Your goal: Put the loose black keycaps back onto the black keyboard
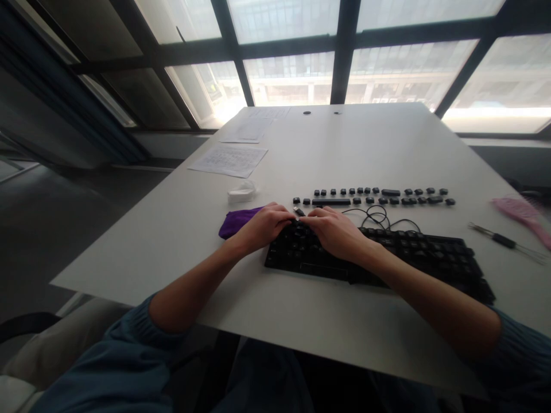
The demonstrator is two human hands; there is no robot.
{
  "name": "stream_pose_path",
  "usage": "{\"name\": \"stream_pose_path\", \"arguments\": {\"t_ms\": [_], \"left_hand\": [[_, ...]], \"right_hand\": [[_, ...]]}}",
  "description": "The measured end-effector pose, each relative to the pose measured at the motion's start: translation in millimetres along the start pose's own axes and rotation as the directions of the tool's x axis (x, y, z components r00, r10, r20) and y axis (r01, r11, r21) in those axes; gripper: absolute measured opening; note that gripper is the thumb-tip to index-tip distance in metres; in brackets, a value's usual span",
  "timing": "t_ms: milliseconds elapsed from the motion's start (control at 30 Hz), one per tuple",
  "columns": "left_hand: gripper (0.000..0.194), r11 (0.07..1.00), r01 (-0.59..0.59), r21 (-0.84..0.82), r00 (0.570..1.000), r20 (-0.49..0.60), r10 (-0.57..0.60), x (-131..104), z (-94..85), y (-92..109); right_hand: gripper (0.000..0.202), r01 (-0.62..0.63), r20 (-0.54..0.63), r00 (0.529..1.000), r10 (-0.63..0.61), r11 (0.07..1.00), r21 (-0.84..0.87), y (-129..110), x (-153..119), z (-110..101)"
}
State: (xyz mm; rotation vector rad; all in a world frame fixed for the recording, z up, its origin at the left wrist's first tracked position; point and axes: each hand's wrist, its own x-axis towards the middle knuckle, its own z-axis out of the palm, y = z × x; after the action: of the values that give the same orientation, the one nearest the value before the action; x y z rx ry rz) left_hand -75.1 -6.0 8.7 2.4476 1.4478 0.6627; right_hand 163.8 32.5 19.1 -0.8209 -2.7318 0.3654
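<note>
A black keyboard (413, 252) lies on the white table, a bare strip showing along its lower left edge. Over its upper left corner, my left hand (272, 222) has its fingers closed together, the tips at the keys. My right hand (333, 229) meets it there, fingers also closed, the palm above the keyboard. Whatever the fingertips pinch is too small to make out. Behind the keyboard, loose black keycaps (343, 191) stand in two rows, with a long key (331, 202) among them. A black cable (375, 215) is coiled between keycaps and keyboard, its plug (298, 211) near my fingertips.
A purple cloth (237, 222) lies beside my left hand, with a white item (241, 192) behind it. Papers (230, 160) are at the table's left edge. A pink brush (523, 213) and a wire-ended tool (503, 241) lie right. Windows stand beyond the table (365, 143).
</note>
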Motion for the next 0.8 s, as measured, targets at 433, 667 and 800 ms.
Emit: {"name": "stream_pose_path", "arguments": {"t_ms": [433, 667, 800], "left_hand": [[0.027, 0.993, -0.078, 0.083, 0.995, 0.067, 0.073, 4.7, 2.7, 3.8], [0.029, 0.982, -0.097, 0.162, 0.991, 0.107, 0.08, 9.6, -0.4, 10.9], [0.03, 0.983, -0.109, 0.148, 0.985, 0.147, 0.088, 10.5, -2.9, 11.6]], "right_hand": [[0.038, 0.044, 0.002, 0.999, -0.044, 0.999, -0.024, 3.5, 0.8, 7.2], [0.044, 0.048, 0.002, 0.999, -0.048, 0.999, -0.017, 4.3, 0.9, 8.8], [0.047, 0.053, -0.01, 0.999, -0.053, 0.999, -0.012, 4.7, 0.5, 9.5]]}}
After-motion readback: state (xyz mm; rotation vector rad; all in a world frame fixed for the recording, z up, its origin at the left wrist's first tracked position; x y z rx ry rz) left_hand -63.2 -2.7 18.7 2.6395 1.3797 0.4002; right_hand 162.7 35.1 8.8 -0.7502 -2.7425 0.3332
